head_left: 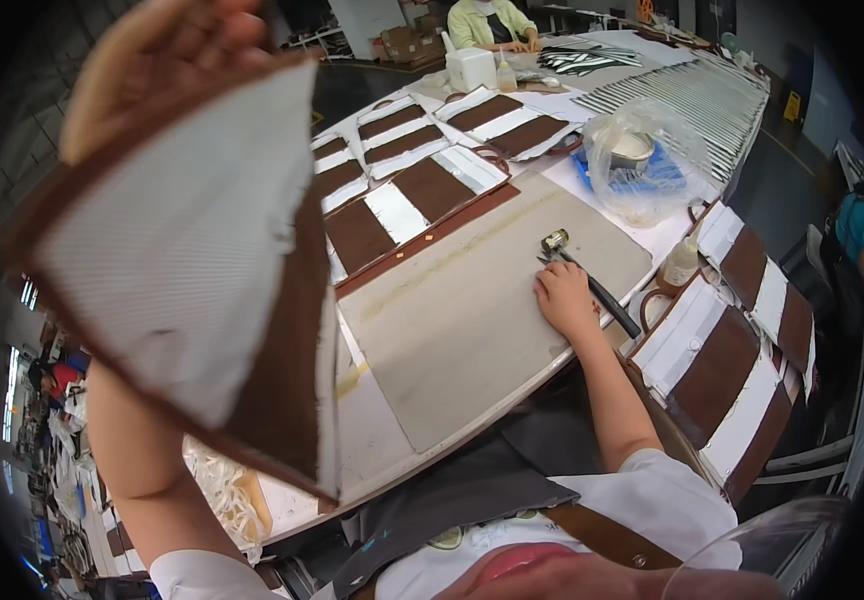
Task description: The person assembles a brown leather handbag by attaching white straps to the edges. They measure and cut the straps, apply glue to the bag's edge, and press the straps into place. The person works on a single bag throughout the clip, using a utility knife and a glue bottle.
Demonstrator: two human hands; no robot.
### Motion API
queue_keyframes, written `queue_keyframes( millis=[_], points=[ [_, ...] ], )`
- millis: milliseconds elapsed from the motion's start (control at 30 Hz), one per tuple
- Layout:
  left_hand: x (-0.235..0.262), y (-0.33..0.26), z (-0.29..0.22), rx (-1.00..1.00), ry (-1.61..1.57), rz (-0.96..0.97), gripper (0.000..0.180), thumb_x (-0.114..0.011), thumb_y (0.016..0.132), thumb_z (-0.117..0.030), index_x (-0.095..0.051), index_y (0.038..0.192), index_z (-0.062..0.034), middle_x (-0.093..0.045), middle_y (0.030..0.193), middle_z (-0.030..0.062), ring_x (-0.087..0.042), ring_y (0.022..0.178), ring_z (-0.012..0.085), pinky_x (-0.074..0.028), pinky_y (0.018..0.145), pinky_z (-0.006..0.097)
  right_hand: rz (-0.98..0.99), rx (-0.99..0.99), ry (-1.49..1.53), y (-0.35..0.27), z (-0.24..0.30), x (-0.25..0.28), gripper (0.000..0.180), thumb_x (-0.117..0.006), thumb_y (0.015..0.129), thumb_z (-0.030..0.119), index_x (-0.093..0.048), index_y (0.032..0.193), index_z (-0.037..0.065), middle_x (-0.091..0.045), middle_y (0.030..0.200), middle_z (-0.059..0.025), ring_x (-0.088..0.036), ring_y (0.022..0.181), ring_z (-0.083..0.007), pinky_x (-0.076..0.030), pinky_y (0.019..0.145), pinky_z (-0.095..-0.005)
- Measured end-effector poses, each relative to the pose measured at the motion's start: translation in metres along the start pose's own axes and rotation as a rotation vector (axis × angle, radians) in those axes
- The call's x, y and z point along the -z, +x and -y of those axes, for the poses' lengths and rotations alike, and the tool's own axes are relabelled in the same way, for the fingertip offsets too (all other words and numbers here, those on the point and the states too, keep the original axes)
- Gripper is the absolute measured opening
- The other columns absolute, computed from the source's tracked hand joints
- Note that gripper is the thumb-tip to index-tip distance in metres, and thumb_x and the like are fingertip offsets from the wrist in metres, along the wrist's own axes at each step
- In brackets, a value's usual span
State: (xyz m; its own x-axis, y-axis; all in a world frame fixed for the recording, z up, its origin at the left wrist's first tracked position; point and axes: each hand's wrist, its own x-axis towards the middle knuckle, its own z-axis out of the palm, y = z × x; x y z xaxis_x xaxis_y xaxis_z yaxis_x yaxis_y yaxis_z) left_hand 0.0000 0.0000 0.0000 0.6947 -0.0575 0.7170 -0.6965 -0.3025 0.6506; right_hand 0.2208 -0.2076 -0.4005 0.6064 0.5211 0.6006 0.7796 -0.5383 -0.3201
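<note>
My left hand [167,60] is raised close to the camera at the upper left and grips a large panel [187,250] of white woven fabric edged and banded in brown leather. The panel hangs down and hides much of the left of the table. My right hand [564,298] lies fingers-down on a grey work mat [472,310], right beside a small hammer [592,282] with a black handle and brass-coloured head. Whether the fingers touch the handle is unclear.
Several brown-and-white panels [402,195] lie laid out beyond the mat, more [727,360] are stacked at the right. A clear plastic bag [637,160], a small glue bottle [682,262] and a white box [472,68] stand on the table. Another person [492,25] sits at the far end.
</note>
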Motion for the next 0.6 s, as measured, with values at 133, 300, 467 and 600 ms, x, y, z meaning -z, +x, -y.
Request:
queue_keyframes(
  millis=[133,300,467,600],
  points=[
    [-0.060,-0.011,0.036,0.454,-0.218,0.154,0.055,-0.062,0.095,-0.008,-0.043,0.146,-0.0053,-0.060,0.123,0.0095,-0.058,0.111,0.0144,-0.046,0.101,0.034,-0.127,0.033,0.053,-0.003,-0.006,0.013,0.014,-0.066,0.083,0.012,-0.069,0.093,0.004,-0.062,0.096,-0.0127,-0.057,0.099,-0.0326,-0.045,0.089,-0.0456],
    [-0.064,-0.107,0.069,0.740,0.121,0.560,0.046,-0.061,0.098,-0.018,-0.050,0.141,-0.0044,-0.062,0.125,0.0127,-0.061,0.111,0.0209,-0.049,0.097,0.035,-0.143,-0.025,0.285,0.001,0.005,0.001,0.031,-0.066,0.083,0.008,-0.065,0.113,0.001,-0.063,0.102,-0.0170,-0.058,0.099,-0.0374,-0.048,0.089,-0.0445],
    [-0.017,-0.206,0.064,0.657,0.632,0.623,0.042,-0.066,0.092,-0.019,-0.059,0.130,-0.0042,-0.063,0.124,0.0157,-0.060,0.114,0.0346,-0.048,0.099,0.039,0.061,-0.171,0.576,-0.018,-0.019,0.012,0.043,-0.064,0.087,0.018,-0.057,0.125,0.000,-0.061,0.114,-0.0183,-0.058,0.107,-0.0348,-0.049,0.093,-0.0435],
    [0.019,-0.309,0.057,0.897,0.892,0.182,0.043,-0.067,0.090,-0.018,-0.059,0.129,-0.0026,-0.063,0.123,0.0184,-0.060,0.115,0.0355,-0.048,0.099,0.040,0.242,-0.517,1.751,-0.028,-0.044,0.035,0.052,-0.061,0.092,0.028,-0.050,0.134,-0.001,-0.058,0.124,-0.0190,-0.058,0.115,-0.0319,-0.049,0.096,-0.0430]
  ],
)
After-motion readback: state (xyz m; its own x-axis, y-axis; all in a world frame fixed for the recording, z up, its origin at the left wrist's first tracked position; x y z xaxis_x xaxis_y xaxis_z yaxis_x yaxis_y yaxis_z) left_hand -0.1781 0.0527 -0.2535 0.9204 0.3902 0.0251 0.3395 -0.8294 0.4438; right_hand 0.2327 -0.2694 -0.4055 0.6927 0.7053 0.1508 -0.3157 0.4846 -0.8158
